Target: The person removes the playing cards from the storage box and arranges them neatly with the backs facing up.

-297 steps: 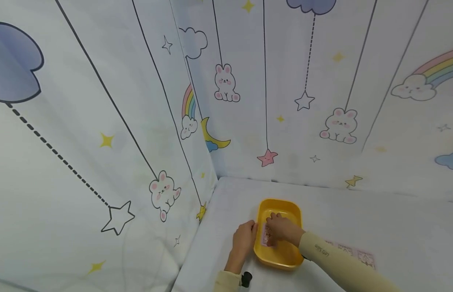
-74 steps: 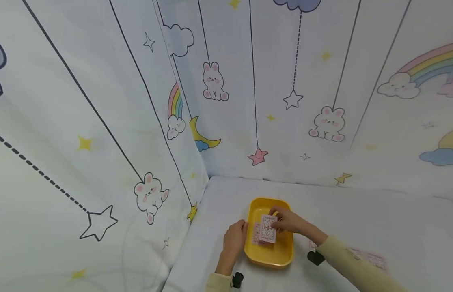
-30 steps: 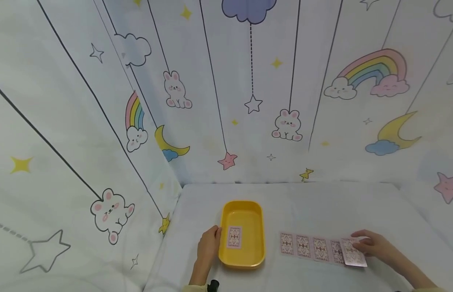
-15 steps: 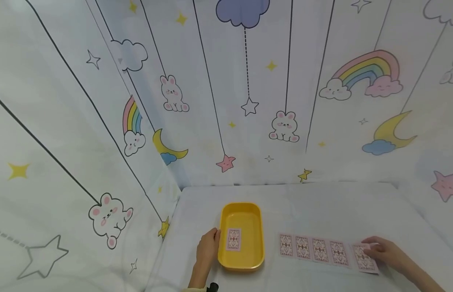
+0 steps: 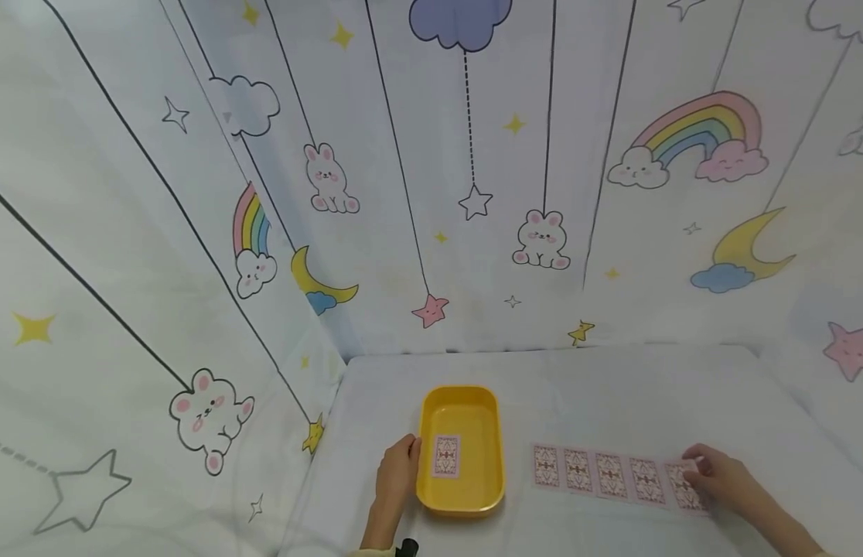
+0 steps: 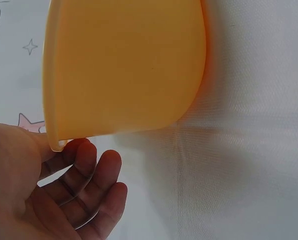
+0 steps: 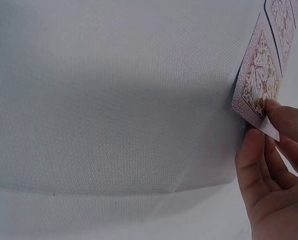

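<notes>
A yellow plastic tray stands on the white-covered table, and one patterned playing card lies face down inside it, left of the middle. My left hand grips the tray's left rim; in the left wrist view its curled fingers hook the rim's edge. To the right, several playing cards form a row, backs up. At the row's right end, my right hand pinches a playing card by its near right edge, thumb on top and fingers below. My hand covers part of that card.
White cloth covers the table. Behind and to the left rise white fabric walls printed with rabbits, stars and rainbows. A dark wrist-worn device shows below my left hand.
My right hand has lifted a playing card out of the tray, carried it right and set it at the row's end, nudging it left against its neighbour. My left hand stays on the rim.
</notes>
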`<state>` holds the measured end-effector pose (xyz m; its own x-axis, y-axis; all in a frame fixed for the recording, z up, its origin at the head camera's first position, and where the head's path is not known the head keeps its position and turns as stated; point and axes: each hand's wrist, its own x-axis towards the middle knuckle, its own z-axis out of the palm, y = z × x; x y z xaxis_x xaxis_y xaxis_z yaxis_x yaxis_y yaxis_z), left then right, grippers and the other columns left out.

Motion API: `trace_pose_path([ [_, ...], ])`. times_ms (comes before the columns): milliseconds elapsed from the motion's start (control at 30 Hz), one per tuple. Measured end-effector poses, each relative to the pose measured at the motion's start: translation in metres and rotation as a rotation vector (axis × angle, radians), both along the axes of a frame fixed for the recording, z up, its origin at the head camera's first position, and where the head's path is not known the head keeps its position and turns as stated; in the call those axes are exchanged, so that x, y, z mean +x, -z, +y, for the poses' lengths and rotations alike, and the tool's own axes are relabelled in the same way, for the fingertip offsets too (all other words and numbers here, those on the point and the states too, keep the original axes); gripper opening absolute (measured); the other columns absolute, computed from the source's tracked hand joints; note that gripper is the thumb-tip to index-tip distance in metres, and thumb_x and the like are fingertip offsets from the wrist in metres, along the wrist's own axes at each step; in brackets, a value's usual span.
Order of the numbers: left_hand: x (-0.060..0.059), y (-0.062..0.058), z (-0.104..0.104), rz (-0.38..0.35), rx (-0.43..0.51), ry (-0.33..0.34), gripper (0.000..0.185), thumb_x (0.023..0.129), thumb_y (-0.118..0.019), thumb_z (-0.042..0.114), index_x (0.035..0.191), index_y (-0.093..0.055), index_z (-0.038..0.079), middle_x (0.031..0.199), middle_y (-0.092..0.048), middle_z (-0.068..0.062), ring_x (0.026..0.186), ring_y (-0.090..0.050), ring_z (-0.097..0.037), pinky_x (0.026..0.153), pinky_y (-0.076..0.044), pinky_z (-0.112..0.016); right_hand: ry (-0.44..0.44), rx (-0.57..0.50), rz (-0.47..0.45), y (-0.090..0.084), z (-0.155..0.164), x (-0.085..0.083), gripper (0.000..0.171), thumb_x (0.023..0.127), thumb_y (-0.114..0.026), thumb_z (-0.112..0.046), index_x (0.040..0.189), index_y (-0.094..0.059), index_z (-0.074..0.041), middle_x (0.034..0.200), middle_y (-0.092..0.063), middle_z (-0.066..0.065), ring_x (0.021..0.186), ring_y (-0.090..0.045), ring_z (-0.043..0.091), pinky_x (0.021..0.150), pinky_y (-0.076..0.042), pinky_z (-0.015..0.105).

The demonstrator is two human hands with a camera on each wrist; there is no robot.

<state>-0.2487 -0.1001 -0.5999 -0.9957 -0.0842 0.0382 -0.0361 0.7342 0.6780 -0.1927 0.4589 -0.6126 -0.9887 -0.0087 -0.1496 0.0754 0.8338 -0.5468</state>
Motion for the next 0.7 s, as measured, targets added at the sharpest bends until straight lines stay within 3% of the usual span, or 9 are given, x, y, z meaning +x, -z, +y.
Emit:
trace_pose_path([
  [167,0.0011,0.0029,-0.0019,0.002,0.007,-0.001,0.024,0.105,-0.054,0.025,0.087,-0.059,0.010,0.067,-0.046,0.002,0.060,-0.045,-0.012,0.053,-0.035,-0.023,0.011,0.070,-0.019,0.0000,-0.0062,-0.0045,0.036,0.091,-0.071,-0.021,0.113,-0.059,0.004,0.088,-0.064,0.005,0.079,-0.060,0.017,0.066,-0.050,0.035],
  [433,-0.0014,0.0050,-0.0046,0.012,0.013,-0.005,0.024,0.105,-0.053,0.026,0.085,-0.057,0.012,0.068,-0.046,0.003,0.060,-0.044,-0.011,0.052,-0.035,-0.023,-0.018,0.143,0.023,-0.0003,-0.0089,-0.0053,0.034,0.090,-0.072,-0.024,0.104,-0.060,0.005,0.088,-0.063,0.006,0.081,-0.060,0.021,0.072,-0.052,0.044],
  [700,-0.0035,0.0013,-0.0021,0.003,0.016,-0.006,0.023,0.105,-0.053,0.025,0.087,-0.059,0.011,0.068,-0.047,0.003,0.060,-0.044,-0.011,0.053,-0.034,-0.023,-0.034,0.174,-0.031,0.0027,-0.0079,-0.0076,0.025,0.090,-0.071,-0.023,0.095,-0.062,-0.001,0.085,-0.061,0.002,0.079,-0.058,0.018,0.071,-0.051,0.040],
])
